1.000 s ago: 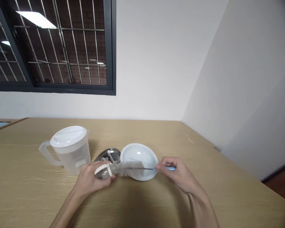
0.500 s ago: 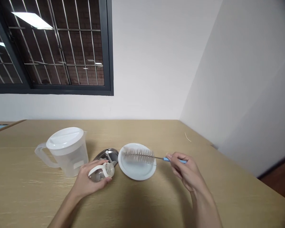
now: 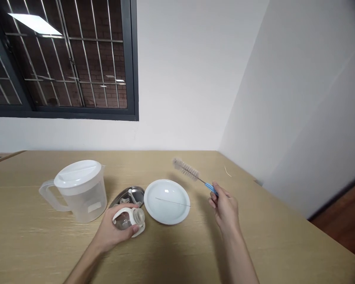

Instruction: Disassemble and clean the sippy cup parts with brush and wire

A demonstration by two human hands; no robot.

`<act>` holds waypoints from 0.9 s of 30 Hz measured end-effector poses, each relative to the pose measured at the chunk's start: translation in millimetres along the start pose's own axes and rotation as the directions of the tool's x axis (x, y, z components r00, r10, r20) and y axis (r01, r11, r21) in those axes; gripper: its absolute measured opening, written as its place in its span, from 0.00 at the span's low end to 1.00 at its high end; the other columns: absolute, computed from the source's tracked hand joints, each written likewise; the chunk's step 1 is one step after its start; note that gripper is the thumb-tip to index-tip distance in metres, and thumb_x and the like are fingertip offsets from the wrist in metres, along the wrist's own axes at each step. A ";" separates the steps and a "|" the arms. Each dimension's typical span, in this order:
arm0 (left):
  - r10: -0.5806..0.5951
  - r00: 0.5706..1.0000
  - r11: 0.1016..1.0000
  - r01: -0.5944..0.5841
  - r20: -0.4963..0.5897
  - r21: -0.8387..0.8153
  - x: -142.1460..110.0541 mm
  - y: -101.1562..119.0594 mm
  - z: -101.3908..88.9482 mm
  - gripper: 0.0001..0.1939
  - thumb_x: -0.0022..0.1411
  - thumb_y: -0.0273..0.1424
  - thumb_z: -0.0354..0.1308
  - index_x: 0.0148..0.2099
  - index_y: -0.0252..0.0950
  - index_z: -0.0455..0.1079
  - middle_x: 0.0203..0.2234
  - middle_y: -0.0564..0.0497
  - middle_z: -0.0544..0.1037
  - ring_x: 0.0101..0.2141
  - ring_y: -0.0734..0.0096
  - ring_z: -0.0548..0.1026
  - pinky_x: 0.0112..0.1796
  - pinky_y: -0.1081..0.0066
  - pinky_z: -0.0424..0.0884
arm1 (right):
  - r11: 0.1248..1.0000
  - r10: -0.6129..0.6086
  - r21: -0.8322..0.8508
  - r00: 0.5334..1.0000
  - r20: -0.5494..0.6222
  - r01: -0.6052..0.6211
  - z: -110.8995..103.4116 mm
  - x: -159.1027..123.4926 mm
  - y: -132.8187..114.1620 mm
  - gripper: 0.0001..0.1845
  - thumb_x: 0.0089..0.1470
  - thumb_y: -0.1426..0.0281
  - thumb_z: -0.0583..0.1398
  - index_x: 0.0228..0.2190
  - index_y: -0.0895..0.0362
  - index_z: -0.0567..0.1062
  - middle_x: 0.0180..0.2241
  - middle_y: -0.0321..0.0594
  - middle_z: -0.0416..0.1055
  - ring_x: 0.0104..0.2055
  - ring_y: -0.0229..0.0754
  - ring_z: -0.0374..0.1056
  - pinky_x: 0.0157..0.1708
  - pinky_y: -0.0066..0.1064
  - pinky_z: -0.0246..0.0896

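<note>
My left hand [image 3: 114, 231] is wrapped round a clear baby bottle [image 3: 138, 216] with white handles, its uncapped mouth tilted to the right. In my right hand [image 3: 225, 207] is the blue handle of a bottle brush [image 3: 186, 169], whose bristles point up and left above the table. Between the hands lies a white plate [image 3: 155, 215] with a thin wire-like rod [image 3: 173, 202] across it. Behind the bottle a round metal tray [image 3: 138, 190] holds small clear and white parts, partly hidden by my left hand.
A translucent lidded pitcher [image 3: 87, 197] stands on the wooden table [image 3: 171, 256] at the left. A thin pale strip [image 3: 227, 171] lies near the table's right edge. A white wall [image 3: 180, 79] and a barred window [image 3: 68, 59] are behind.
The brush has swung up and away from over the plate, its bristles now tipped upward beyond it. My left hand has turned the bottle slightly, showing its second handle. The view has shifted a little.
</note>
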State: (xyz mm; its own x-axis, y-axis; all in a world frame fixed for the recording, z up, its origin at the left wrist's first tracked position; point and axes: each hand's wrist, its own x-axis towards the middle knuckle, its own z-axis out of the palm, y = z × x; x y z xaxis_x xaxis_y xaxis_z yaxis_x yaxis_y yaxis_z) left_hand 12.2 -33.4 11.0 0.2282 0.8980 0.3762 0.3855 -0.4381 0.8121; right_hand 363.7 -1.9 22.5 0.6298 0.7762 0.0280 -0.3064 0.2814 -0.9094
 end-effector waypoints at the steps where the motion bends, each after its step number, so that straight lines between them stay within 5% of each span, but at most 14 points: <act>1: -0.010 1.000 1.000 0.010 -0.015 -0.008 -0.1 0.3 0.9 0.20 0.47 0.32 0.67 0.45 0.34 0.77 0.34 0.46 0.83 0.34 0.58 0.80 0.34 0.66 0.77 | 1.000 -0.006 0.004 1.000 -0.016 0.007 -0.7 1.8 2.1 0.20 0.42 0.59 0.71 0.22 0.56 0.67 0.16 0.26 0.55 0.18 0.30 0.50 0.11 0.23 0.46; 7: -0.082 0.983 0.982 0.051 -0.165 -0.180 4.8 -9.9 -3.8 0.23 0.53 0.41 0.67 0.47 0.33 0.76 0.38 0.43 0.83 0.37 0.57 0.81 0.38 0.66 0.78 | 1.000 -0.023 0.000 0.999 -0.041 0.023 -5.3 11.9 13.8 0.20 0.43 0.56 0.68 0.23 0.55 0.66 0.16 0.25 0.53 0.17 0.30 0.51 0.12 0.23 0.49; 11: -0.187 0.952 0.931 0.093 -0.243 -0.353 9.0 -29.0 -7.4 0.29 0.48 0.46 0.70 0.48 0.32 0.76 0.43 0.40 0.82 0.44 0.50 0.79 0.41 0.65 0.77 | 0.999 -0.006 -0.045 1.000 0.018 0.007 -6.9 18.4 24.1 0.22 0.44 0.51 0.66 0.25 0.56 0.69 0.17 0.27 0.59 0.17 0.31 0.53 0.15 0.24 0.53; 17: -0.237 0.952 0.845 0.103 -0.196 -0.524 11.8 -49.4 -7.7 0.36 0.47 0.46 0.71 0.55 0.33 0.72 0.46 0.39 0.81 0.46 0.49 0.78 0.44 0.63 0.76 | 0.972 -0.032 -0.224 0.987 0.158 0.068 -18.0 26.0 37.3 0.27 0.43 0.48 0.66 0.31 0.60 0.78 0.21 0.34 0.70 0.19 0.34 0.60 0.18 0.26 0.55; 23: -0.243 0.953 0.829 0.108 -0.179 -0.549 10.7 -44.6 -5.7 0.35 0.48 0.44 0.71 0.56 0.34 0.71 0.45 0.40 0.81 0.43 0.52 0.80 0.43 0.64 0.76 | 0.864 -0.111 -0.454 0.962 0.251 0.218 -43.9 29.5 57.0 0.26 0.43 0.52 0.65 0.36 0.60 0.80 0.39 0.49 0.79 0.43 0.51 0.73 0.43 0.36 0.66; 27: -0.231 0.957 0.848 0.111 -0.173 -0.519 9.8 -37.5 -3.8 0.32 0.49 0.45 0.70 0.53 0.33 0.73 0.44 0.40 0.81 0.40 0.53 0.80 0.43 0.63 0.76 | 0.770 -0.115 -0.569 0.939 0.323 0.290 -54.2 21.3 66.9 0.24 0.47 0.52 0.60 0.37 0.59 0.78 0.40 0.51 0.79 0.43 0.52 0.74 0.45 0.37 0.66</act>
State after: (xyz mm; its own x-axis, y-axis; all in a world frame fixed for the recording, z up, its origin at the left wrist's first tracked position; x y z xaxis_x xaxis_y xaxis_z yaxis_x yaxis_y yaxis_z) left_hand -3.4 -8.0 -14.0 -0.0254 0.9679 0.2500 -0.1116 -0.2512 0.9615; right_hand 395.2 2.9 -60.2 0.3963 0.8792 0.2647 0.3529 0.1203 -0.9279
